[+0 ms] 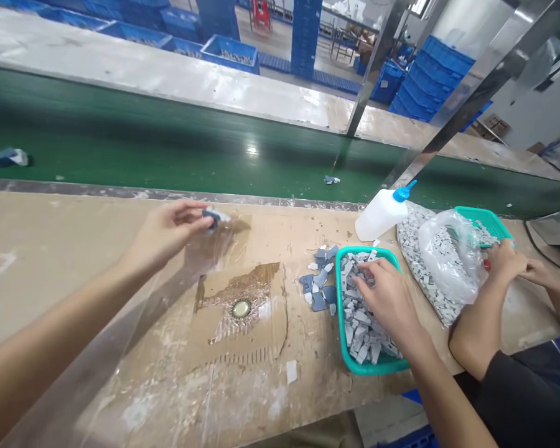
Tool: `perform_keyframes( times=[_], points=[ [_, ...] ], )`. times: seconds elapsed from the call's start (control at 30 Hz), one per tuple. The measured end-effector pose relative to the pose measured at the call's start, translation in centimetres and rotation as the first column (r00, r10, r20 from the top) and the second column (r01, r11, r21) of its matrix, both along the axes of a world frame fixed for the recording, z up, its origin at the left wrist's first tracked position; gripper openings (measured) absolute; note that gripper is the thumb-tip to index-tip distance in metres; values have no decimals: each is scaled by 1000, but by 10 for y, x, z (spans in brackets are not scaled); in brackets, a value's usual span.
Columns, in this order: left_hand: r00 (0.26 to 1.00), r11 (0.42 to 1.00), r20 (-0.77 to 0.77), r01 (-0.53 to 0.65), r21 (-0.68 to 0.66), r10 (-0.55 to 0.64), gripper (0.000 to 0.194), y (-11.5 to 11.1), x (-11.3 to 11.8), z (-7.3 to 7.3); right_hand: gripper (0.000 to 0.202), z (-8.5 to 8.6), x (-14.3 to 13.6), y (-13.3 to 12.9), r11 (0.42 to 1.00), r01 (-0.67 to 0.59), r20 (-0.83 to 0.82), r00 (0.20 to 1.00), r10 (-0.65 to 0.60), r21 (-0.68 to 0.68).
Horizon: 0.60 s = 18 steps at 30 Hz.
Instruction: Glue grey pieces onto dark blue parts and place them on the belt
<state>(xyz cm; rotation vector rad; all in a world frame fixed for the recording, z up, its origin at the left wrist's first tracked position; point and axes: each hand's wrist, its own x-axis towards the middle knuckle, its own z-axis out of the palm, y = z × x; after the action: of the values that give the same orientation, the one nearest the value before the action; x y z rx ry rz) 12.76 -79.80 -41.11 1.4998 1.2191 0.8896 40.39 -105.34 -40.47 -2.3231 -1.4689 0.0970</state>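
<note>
The left hand (182,221) has its thumb and fingers pinched together on a small dark-blue and white part (211,218), held just above the bench near its far edge; the right hand (387,298) is over the grey pieces in a green basket (341,311), thumb and forefinger apart, and whether the other fingers hold anything cannot be told. Largest of all, a green conveyor belt (168,137) runs across the view beyond the brown workbench (289,230). A co-worker's arm (483,330) reaches in from the right, the hand just beside a second, smaller green basket (458,211) of pale pieces. On the bench between the two arms lies a sheet of cardboard (261,339) with a shiny brown patch. A clear plastic bag (415,249) full of small pale pieces lies between the two baskets. Just behind the nearer basket, a white bottle (380,214) with a blue nozzle cap leans to the right. A loose heap of blue-grey and white parts (318,286) sits against that basket's left side. Smaller again are a round disc (241,308) on the cardboard and a white chip (292,371) near its right corner.
</note>
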Motion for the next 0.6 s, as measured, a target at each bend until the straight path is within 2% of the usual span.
perform_keyframes(
  times=[0.13, 0.23, 0.3, 0.4, 0.47, 0.53, 0.6],
  points=[
    [993, 968, -12, -112, 223, 118, 21, 67, 27, -2, 9, -1, -2, 8, 990, -66, -5, 998, 66, -125],
    [989, 947, -74, -99, 307, 128, 12, 93, 41, -6, 6, -5, -4, 10, 990, -51, -20, 999, 49, -129],
    [983, 941, -126, -88, 328, 136, 9, 99, 49, -7, 8, -8, -4, 10, 990, -61, -46, 997, 55, -124],
    [963, 936, -210, -89, 341, 169, 26, 100, 65, -6, 9, -11, -3, 10, 991, -79, -92, 993, 69, -109],
    [955, 936, -251, -62, 346, 156, 30, 97, 84, -4, 11, -13, -3, 11, 993, -77, -129, 989, 65, -88],
    [958, 947, -276, 13, 321, 80, 22, 91, 111, -4, 12, -15, -4, 12, 997, -52, -164, 986, 41, -58],
    [960, 956, -275, 123, 265, -47, 12, 81, 145, -6, 14, -16, -6, 14, 1000, -16, -195, 981, 11, -20]
  ],
)
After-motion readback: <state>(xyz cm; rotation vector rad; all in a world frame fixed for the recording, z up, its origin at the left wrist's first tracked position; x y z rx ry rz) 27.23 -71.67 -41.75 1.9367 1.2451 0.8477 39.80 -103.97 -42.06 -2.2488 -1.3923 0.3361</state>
